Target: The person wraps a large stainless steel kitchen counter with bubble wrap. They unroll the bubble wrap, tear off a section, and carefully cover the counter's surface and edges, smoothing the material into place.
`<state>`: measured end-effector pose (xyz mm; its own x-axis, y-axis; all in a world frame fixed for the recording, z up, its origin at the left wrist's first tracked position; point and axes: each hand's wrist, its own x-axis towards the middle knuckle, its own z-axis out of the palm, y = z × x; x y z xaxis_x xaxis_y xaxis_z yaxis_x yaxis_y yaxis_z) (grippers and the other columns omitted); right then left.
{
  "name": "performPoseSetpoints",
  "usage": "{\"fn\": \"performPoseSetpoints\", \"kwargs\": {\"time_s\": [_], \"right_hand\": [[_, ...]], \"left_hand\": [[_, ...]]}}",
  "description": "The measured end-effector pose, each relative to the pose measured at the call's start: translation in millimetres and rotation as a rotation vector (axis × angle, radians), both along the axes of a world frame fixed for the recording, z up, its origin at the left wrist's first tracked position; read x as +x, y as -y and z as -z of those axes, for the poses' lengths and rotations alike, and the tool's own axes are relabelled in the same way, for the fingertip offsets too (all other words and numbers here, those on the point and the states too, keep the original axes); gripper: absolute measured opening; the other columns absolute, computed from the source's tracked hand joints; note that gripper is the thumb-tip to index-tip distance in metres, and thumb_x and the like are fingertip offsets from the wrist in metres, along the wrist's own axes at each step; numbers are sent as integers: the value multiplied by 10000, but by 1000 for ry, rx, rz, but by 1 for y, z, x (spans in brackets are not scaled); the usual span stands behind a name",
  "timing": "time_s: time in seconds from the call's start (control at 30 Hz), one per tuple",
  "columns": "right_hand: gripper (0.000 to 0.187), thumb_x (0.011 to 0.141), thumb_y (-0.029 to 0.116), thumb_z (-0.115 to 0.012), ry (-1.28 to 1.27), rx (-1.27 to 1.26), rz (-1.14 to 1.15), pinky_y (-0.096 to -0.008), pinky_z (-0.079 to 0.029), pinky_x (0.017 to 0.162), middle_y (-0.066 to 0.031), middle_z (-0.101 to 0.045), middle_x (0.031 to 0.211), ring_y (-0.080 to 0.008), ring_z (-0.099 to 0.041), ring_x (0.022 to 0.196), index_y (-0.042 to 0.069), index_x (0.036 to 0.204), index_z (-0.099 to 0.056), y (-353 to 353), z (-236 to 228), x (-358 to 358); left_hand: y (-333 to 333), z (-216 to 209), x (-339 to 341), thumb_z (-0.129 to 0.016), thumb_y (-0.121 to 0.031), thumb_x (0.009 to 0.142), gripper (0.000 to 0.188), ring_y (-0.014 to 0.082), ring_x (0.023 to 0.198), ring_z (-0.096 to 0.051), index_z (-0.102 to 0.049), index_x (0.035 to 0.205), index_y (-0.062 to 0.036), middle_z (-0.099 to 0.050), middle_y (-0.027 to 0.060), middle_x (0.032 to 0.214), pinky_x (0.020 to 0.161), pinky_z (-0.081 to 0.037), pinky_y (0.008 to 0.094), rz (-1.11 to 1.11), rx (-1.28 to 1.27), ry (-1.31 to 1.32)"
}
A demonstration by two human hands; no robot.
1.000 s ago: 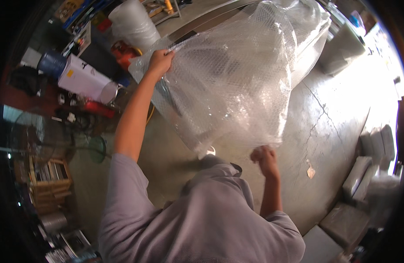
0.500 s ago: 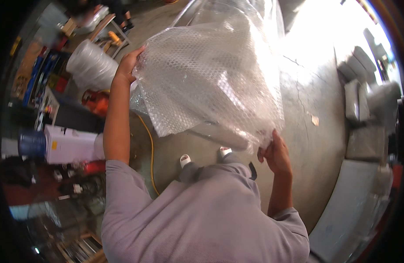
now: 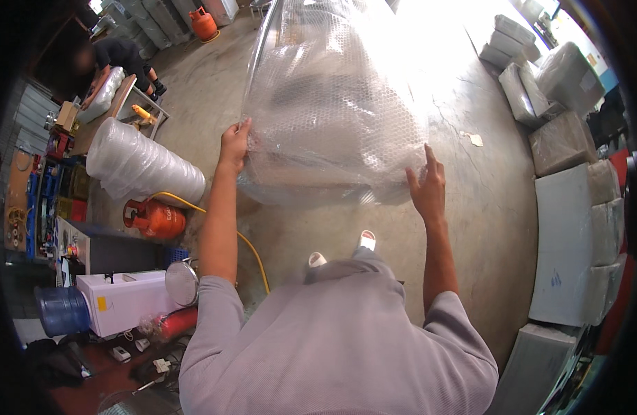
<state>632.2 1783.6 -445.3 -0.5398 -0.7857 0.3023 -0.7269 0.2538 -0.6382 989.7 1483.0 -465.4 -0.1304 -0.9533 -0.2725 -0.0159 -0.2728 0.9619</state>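
Observation:
A large clear sheet of bubble wrap (image 3: 325, 114) lies draped over a long, plastic-covered object in front of me, whose kind I cannot make out. Its near edge hangs down above the floor. My left hand (image 3: 235, 145) is closed on the sheet's left near corner. At the right near corner, my right hand (image 3: 429, 183) touches the wrap with thumb and forefinger spread apart.
On the left are a big bubble wrap roll (image 3: 142, 162), an orange gas cylinder (image 3: 156, 218), a yellow hose (image 3: 253, 254) and a white cabinet (image 3: 128, 302). Wrapped blocks (image 3: 564, 242) line the right side. Another person (image 3: 121, 55) bends over a bench at far left.
Both hands have lowered the raised sheet onto the long object, so it lies flatter. My right hand has moved farther forward and its fingers have spread. More of the room shows.

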Motion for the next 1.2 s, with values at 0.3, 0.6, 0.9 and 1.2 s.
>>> {"fn": "performPoseSetpoints", "kwargs": {"time_s": [0.3,0.6,0.9,1.2], "right_hand": [[438,803,228,-815,-571,-57,-173,-455,-383,1057,-132,-561,1304,-327,-522,1249,124,1204,-674,-17,25,28],[450,828,230,-800,-283,-236,12,-464,-381,1043,-155,-584,1232,-341,-520,1221,117,1228,-628,-29,25,22],[233,856,146,-763,-464,-208,-204,-418,-446,938,-94,-638,1112,-292,-604,1049,78,1058,-670,-14,27,16],[187,910,187,-718,-185,-140,-22,-435,-512,730,-98,-658,758,-313,-656,781,45,1005,-642,-6,10,15]], "left_hand": [[1,-16,-7,-715,-195,933,264,150,630,-619,-629,1056,23,-683,92,877,507,-510,299,-119,-290,250],[2,-29,13,-727,-229,936,228,108,600,-559,-643,1013,-32,-639,41,870,524,-476,272,-29,-152,95],[-8,-9,7,-706,-225,956,191,95,632,-552,-652,971,-42,-611,-6,808,559,-444,263,15,-147,-72],[16,2,15,-712,-192,945,172,85,581,-505,-669,930,-26,-594,-16,739,534,-401,270,-41,-107,-133]]}}
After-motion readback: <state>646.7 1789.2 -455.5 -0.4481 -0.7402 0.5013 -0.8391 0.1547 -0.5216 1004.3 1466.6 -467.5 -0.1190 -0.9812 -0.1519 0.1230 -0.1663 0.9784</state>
